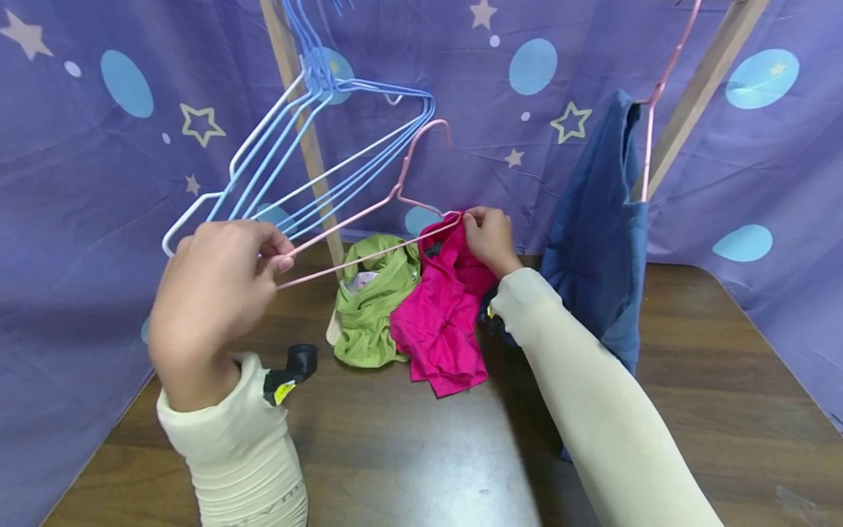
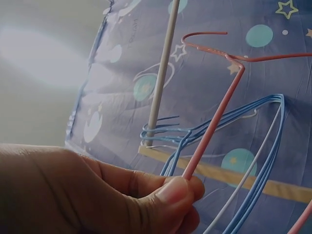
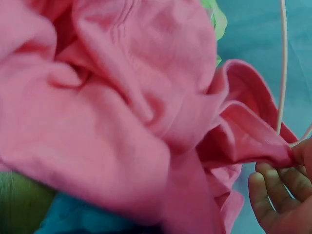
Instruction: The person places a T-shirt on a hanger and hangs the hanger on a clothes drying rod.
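Note:
My left hand (image 1: 220,282) pinches one end of a pink wire hanger (image 1: 403,170) between thumb and fingers. In the left wrist view the thumb presses on the hanger's sloping arm (image 2: 214,122), with its hook above. At the other end, my right hand (image 1: 489,238) pinches the upper edge of a bright pink garment (image 1: 441,322), which hangs down in folds. The hanger's far corner sits at the opening of that edge. Close up in the right wrist view, the fingertips (image 3: 263,195) are at the garment's band (image 3: 263,141), beside the hanger wire.
Several blue and white hangers (image 1: 319,73) hang at the upper left, behind my left hand. A crumpled green garment (image 1: 375,329) lies on the wooden table (image 1: 408,454) beside the pink one. Right of my hand, a blue garment (image 1: 593,241) hangs from another pink hanger (image 1: 668,69).

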A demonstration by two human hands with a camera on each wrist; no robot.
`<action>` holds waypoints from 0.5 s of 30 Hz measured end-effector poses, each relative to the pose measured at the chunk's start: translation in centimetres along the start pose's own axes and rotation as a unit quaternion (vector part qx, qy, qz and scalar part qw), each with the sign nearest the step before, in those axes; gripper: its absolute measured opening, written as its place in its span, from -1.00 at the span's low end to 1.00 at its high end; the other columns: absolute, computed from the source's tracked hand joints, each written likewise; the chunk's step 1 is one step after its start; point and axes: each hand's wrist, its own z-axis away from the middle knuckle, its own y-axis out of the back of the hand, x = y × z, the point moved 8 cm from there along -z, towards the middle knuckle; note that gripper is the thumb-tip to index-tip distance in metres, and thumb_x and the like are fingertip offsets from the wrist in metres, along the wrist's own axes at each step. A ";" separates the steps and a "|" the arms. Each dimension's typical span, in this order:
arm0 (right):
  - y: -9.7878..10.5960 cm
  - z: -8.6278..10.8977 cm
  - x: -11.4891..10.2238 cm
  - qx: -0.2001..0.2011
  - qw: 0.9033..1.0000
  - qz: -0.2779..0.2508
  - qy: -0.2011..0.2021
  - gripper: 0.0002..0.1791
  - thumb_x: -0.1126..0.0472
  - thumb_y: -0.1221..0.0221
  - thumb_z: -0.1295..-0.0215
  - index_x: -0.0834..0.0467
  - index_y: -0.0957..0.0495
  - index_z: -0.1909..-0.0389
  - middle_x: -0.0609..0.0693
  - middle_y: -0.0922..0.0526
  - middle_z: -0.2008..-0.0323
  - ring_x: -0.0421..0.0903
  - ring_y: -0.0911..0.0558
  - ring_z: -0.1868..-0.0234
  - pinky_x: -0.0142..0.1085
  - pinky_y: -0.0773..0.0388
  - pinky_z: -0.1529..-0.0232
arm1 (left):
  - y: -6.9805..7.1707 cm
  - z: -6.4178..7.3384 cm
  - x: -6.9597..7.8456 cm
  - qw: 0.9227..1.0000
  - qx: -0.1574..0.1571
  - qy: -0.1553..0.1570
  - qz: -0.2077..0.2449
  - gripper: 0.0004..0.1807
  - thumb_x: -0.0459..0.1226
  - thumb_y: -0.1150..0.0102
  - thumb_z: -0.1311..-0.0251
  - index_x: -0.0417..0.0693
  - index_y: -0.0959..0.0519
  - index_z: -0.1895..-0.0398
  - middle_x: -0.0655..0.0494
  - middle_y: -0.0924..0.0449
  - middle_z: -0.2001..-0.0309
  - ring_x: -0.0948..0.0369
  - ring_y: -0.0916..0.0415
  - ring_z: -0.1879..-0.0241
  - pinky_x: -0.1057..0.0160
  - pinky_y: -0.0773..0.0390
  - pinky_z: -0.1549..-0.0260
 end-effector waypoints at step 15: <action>1.0 0.4 -1.5 0.062 0.995 -0.073 -0.039 -0.77 0.22 -0.15 -0.46 0.28 -0.71 0.14 0.18 -0.75 0.40 -0.07 -0.68 0.50 -0.41 -0.50 0.44 | -1.1 -0.8 1.1 1.000 -0.012 -0.006 0.003 -0.94 -0.30 -0.27 -0.31 -0.05 -0.70 0.31 0.03 -0.72 0.34 -0.06 -0.60 0.40 -0.17 -0.46 0.36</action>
